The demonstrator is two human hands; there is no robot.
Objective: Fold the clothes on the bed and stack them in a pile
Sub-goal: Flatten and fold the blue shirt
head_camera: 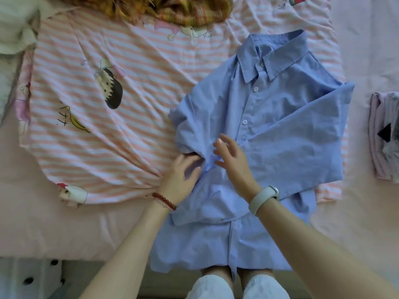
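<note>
Pink bedding (54, 229) lies under the blue shirt (269, 126), whose folded sleeve may slip loose, as the left hand (181, 175) pinches cloth beside the right hand's (233, 160) spread fingers.

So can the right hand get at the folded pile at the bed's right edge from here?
Probably yes. The right hand is open over the blue shirt, holding nothing, and only flat shirt and sheet lie between it and the folded pile.
</note>
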